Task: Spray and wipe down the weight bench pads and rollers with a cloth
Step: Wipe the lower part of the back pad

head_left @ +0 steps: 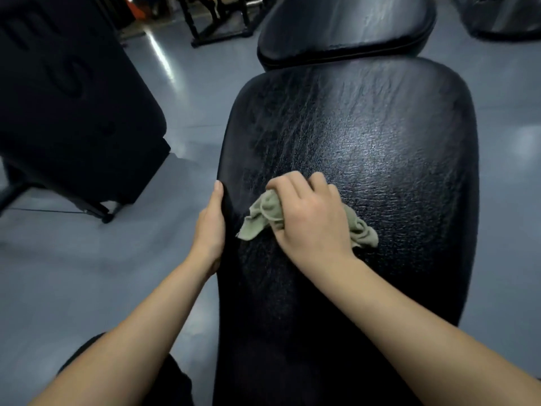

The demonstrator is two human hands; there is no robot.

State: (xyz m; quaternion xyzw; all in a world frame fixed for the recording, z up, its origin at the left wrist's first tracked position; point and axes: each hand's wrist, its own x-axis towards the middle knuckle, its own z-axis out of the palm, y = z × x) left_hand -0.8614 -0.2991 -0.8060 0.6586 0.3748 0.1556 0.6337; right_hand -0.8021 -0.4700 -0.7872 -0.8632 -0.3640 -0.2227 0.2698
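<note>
A long black padded bench back pad fills the middle of the view, its grained surface shiny with wet streaks. My right hand grips a crumpled grey-green cloth and presses it onto the pad near its left side. The cloth sticks out on both sides of the hand. My left hand holds the pad's left edge, thumb on top, fingers hidden round the side. A second black pad lies just beyond the first. No spray bottle is in view.
A large black padded machine part stands at the left on a metal foot. Black equipment frames stand at the back. The floor is glossy grey. Another dark pad shows at the top right.
</note>
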